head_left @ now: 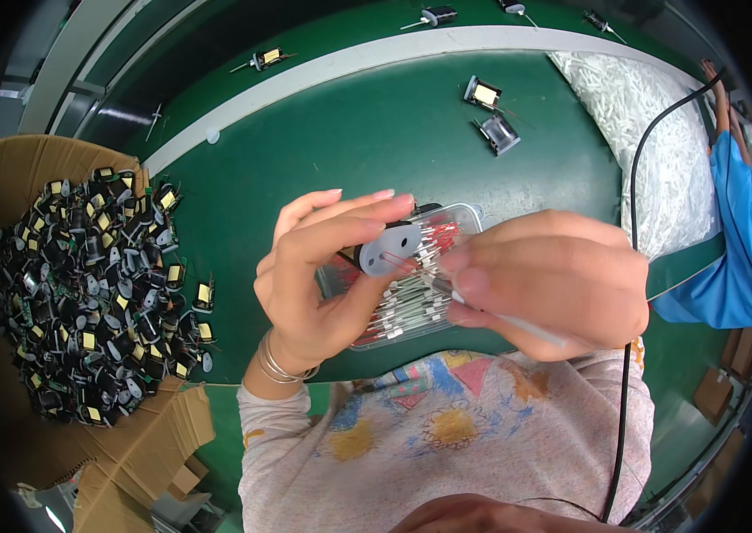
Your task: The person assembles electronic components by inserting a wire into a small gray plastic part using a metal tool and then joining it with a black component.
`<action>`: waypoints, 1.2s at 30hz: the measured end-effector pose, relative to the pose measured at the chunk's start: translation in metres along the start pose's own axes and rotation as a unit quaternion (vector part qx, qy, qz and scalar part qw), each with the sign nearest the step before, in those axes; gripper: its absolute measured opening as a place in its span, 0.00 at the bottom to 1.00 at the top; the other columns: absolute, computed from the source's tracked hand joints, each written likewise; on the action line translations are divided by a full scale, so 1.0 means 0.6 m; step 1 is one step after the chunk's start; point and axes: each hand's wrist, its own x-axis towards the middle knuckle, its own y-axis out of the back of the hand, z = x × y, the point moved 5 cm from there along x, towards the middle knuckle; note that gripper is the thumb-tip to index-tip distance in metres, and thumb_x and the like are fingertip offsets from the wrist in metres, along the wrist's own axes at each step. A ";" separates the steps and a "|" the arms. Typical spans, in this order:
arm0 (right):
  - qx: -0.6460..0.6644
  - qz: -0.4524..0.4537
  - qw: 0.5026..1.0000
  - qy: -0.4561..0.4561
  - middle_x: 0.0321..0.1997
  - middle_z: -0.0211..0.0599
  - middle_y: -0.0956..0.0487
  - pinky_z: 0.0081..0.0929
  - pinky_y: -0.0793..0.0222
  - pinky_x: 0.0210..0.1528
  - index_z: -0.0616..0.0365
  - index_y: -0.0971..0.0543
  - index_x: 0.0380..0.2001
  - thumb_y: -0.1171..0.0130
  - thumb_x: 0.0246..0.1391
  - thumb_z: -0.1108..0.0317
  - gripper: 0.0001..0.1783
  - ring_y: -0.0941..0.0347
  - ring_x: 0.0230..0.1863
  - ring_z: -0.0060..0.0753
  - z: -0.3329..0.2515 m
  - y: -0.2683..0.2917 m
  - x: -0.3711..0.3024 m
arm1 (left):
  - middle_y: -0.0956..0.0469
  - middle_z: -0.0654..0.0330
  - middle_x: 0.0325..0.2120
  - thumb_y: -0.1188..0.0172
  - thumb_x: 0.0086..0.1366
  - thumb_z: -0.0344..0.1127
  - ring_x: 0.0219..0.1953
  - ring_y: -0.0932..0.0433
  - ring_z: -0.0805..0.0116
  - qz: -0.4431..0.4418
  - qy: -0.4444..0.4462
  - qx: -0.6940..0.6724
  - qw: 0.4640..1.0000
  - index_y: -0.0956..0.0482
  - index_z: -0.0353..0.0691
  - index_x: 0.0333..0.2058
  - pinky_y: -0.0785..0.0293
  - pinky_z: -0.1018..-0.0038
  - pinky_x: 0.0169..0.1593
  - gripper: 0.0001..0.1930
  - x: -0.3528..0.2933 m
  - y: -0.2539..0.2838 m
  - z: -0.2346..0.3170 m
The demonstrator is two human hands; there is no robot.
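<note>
My left hand (309, 271) is closed around a small black electronic part with a grey oval end plate (391, 253); holes show in the plate. Close beside it, my right hand (562, 280) pinches a thin wired piece with a white sleeve (527, 330), partly blurred by motion. Its thin red leads reach to the plate; whether they sit inside a hole I cannot tell. Below both hands, a clear plastic box (467, 213) holds many pieces with red leads and white sleeves (407, 306). The hands cover parts of this box.
At left, a cardboard box (185, 422) is heaped with similar black parts (96, 293). Two more such parts (498, 133) lie on the green table (349, 115). A bag of white tubes (633, 142) lies at right, near a black cable (638, 169). Another person's blue sleeve (731, 258) shows beyond.
</note>
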 end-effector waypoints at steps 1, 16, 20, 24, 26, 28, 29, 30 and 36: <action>0.006 0.009 1.000 -0.007 0.29 0.45 0.20 0.24 0.23 0.30 0.69 0.21 0.30 0.28 0.28 0.78 0.19 0.21 0.30 0.38 -0.001 -0.002 0.000 | 0.19 0.52 0.36 0.33 0.46 0.22 0.43 0.20 0.59 0.002 0.002 0.002 1.000 0.31 0.38 0.38 0.35 0.66 0.51 0.21 0.000 0.001 0.000; 0.018 0.041 0.999 0.019 0.30 0.45 0.20 0.21 0.23 0.30 0.67 0.20 0.30 0.29 0.29 0.77 0.18 0.21 0.29 0.36 0.005 -0.004 -0.005 | 0.19 0.53 0.36 0.33 0.46 0.22 0.42 0.20 0.60 0.006 0.006 0.024 1.000 0.31 0.39 0.37 0.35 0.65 0.51 0.20 0.000 0.003 0.005; 0.015 0.044 0.999 0.020 0.30 0.45 0.20 0.21 0.23 0.29 0.66 0.20 0.29 0.30 0.29 0.77 0.16 0.21 0.29 0.35 0.003 -0.005 -0.002 | 0.19 0.53 0.36 0.33 0.45 0.21 0.42 0.20 0.60 0.004 0.003 0.023 1.000 0.31 0.39 0.37 0.35 0.65 0.51 0.21 -0.001 0.004 0.003; 0.004 0.051 0.998 0.041 0.29 0.45 0.19 0.21 0.23 0.30 0.66 0.19 0.26 0.31 0.30 0.76 0.13 0.21 0.29 0.35 -0.001 -0.008 -0.001 | 0.19 0.52 0.36 0.34 0.45 0.21 0.42 0.20 0.60 0.008 0.003 0.024 1.000 0.31 0.39 0.37 0.35 0.65 0.51 0.20 -0.002 0.006 0.005; -0.002 0.057 0.997 0.051 0.29 0.45 0.19 0.21 0.23 0.30 0.66 0.19 0.25 0.31 0.30 0.76 0.12 0.21 0.28 0.35 -0.003 -0.009 -0.003 | 0.19 0.52 0.36 0.34 0.45 0.21 0.42 0.19 0.60 0.007 0.007 0.017 1.000 0.31 0.39 0.37 0.36 0.65 0.51 0.20 -0.003 0.007 0.005; -0.001 0.051 0.997 0.050 0.29 0.45 0.19 0.21 0.23 0.30 0.66 0.19 0.25 0.31 0.30 0.76 0.13 0.21 0.28 0.35 -0.004 -0.009 -0.001 | 0.19 0.52 0.36 0.33 0.46 0.22 0.42 0.19 0.60 0.007 0.007 0.021 1.000 0.32 0.39 0.38 0.36 0.65 0.51 0.21 -0.004 0.009 0.006; 0.001 0.048 0.998 0.049 0.29 0.45 0.19 0.21 0.23 0.30 0.66 0.19 0.25 0.31 0.29 0.76 0.13 0.21 0.28 0.35 -0.004 -0.009 -0.002 | 0.19 0.52 0.36 0.33 0.46 0.22 0.41 0.19 0.60 0.005 0.008 0.024 1.000 0.32 0.39 0.38 0.36 0.65 0.51 0.21 -0.004 0.010 0.006; 0.001 0.044 0.998 0.046 0.29 0.45 0.19 0.21 0.23 0.30 0.66 0.19 0.26 0.31 0.29 0.76 0.14 0.21 0.28 0.35 -0.004 -0.008 -0.003 | 0.19 0.52 0.36 0.33 0.46 0.22 0.41 0.19 0.60 0.005 0.007 0.023 1.000 0.32 0.39 0.38 0.36 0.65 0.51 0.21 -0.004 0.009 0.006; -0.006 0.057 0.998 -0.017 0.28 0.42 0.19 0.23 0.23 0.31 0.66 0.19 0.26 0.29 0.27 0.77 0.15 0.21 0.28 0.35 0.001 -0.008 -0.003 | 0.19 0.52 0.36 0.33 0.46 0.22 0.42 0.20 0.60 0.010 -0.008 0.033 0.999 0.31 0.39 0.37 0.36 0.65 0.51 0.20 -0.003 0.007 0.009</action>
